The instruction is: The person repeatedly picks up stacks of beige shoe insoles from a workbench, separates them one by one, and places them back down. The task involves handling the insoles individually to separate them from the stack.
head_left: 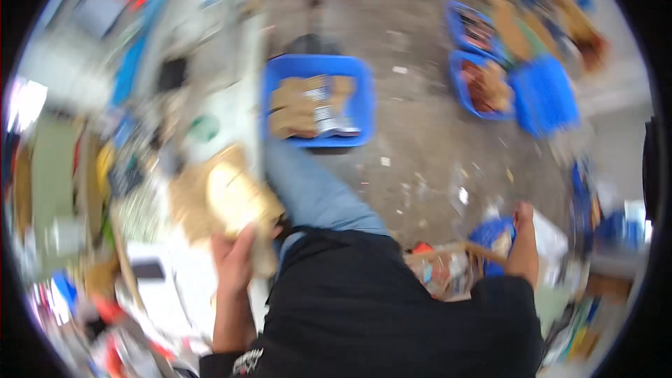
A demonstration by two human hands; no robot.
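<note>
My left hand (pixel 234 255) is at the edge of a white worktable, its thumb and fingers closed at the near end of a pale cream flat piece (pixel 234 199). Brown flat material (pixel 189 199) lies beside and partly beneath that piece; blur hides what kind it is. Far out to the right, my right hand (pixel 523 213) is held away from the table, beside a wooden stool-like frame (pixel 479 255) and a blue bag-like thing (pixel 493 231). Its fingers are too small and smeared to read.
Ahead, a blue tub (pixel 318 141) on the floor holds brown and silvery pieces. Further right stand two more blue tubs (pixel 458 87) with reddish-brown contents and a blue lid-like panel (pixel 546 94). Scraps (pixel 399 70) litter the concrete floor. Tools and small items crowd the worktable (pixel 203 273).
</note>
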